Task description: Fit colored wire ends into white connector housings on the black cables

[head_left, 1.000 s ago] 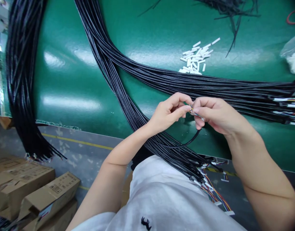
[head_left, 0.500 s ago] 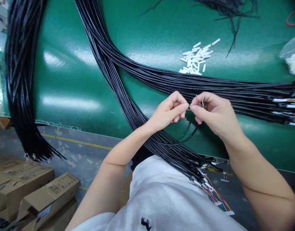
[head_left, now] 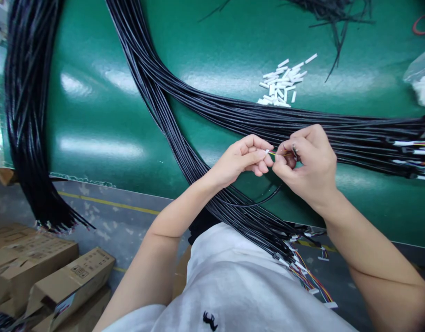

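Ahead, cables (head_left: 233,111) front white tubes (head_left: 284,84); left hand (head_left: 240,160) pinches white piece (head_left: 266,151), right hand (head_left: 312,166) wires (head_left: 273,153).

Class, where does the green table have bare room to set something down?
Between the left bundle and forked bundle; also between forked bundle and white tubes. Crowded: around the left hand and right hand, near that bundle.
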The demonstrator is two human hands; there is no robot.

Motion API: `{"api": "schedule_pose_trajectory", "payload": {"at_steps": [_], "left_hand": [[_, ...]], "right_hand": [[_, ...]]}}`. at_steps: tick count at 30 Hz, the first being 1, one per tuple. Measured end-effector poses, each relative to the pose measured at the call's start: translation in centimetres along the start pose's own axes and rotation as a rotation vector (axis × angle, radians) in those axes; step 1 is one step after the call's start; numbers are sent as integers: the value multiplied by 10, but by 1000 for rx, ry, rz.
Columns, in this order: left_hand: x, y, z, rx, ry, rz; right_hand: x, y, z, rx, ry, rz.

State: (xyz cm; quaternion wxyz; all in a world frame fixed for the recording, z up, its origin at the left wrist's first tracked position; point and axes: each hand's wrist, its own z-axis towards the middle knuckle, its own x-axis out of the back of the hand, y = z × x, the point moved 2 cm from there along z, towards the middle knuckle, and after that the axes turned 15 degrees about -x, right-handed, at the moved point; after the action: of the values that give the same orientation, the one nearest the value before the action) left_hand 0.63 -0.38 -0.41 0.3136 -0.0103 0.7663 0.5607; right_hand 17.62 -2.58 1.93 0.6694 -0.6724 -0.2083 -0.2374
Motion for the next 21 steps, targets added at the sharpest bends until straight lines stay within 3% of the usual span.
{"api": "schedule_pose_trajectory", "payload": {"at_steps": [14,18,21], "left_hand": [[-2,2,1,-3,5,15],[3,-1,2,-20,7,77],[3,0,-1,-65,12,176]], "right_hand": [[1,-2,1,-71,-34,69],[-3,2,2,-13,4,-13],[-8,5,0,118,68,-35]]}}
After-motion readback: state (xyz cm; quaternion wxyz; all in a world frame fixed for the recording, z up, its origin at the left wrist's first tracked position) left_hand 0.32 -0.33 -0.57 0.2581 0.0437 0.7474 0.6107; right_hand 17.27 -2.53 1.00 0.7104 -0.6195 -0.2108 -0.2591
